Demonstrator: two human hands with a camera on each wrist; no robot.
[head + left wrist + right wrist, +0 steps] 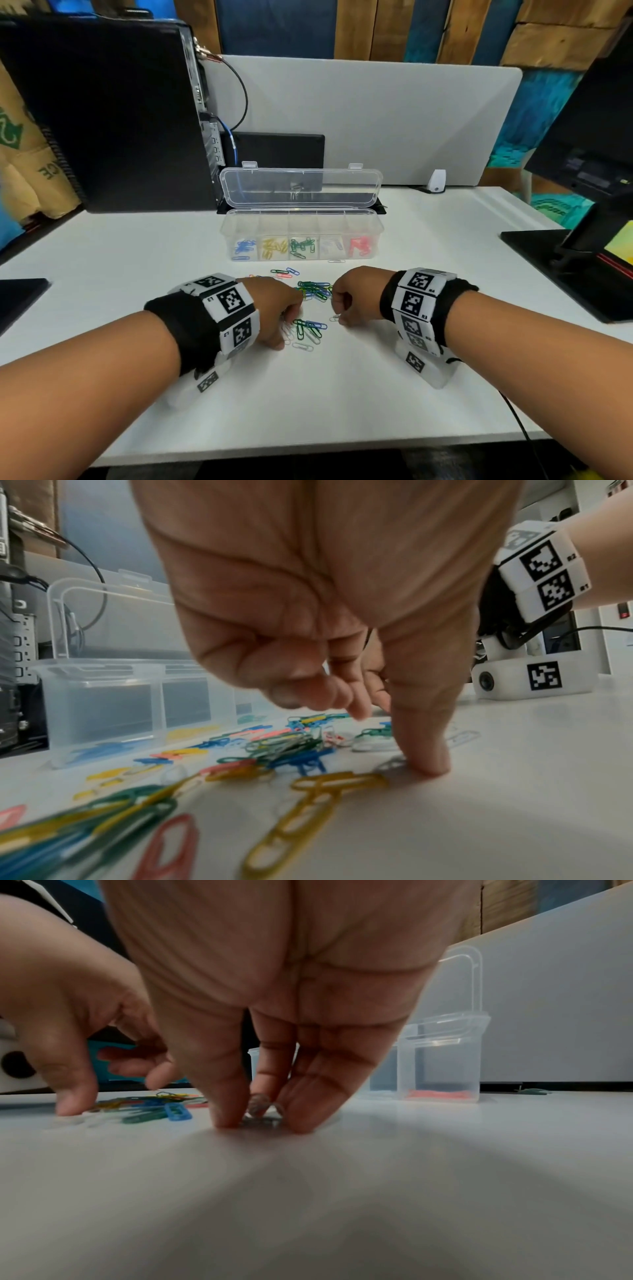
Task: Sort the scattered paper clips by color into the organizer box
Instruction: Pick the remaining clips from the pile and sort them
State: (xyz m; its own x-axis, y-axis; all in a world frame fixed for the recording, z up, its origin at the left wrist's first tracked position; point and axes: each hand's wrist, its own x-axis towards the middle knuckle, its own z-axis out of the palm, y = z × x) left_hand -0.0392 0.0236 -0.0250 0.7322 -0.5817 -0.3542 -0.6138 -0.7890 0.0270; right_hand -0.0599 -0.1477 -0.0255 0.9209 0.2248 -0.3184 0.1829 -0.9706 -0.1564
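Right hand pinches a white clip; left hand thumb presses another, fingers curled.

White table — scattered paper clips, organizer box.

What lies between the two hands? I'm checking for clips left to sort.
In the head view, loose green and blue paper clips lie on the table between the left hand and right hand.
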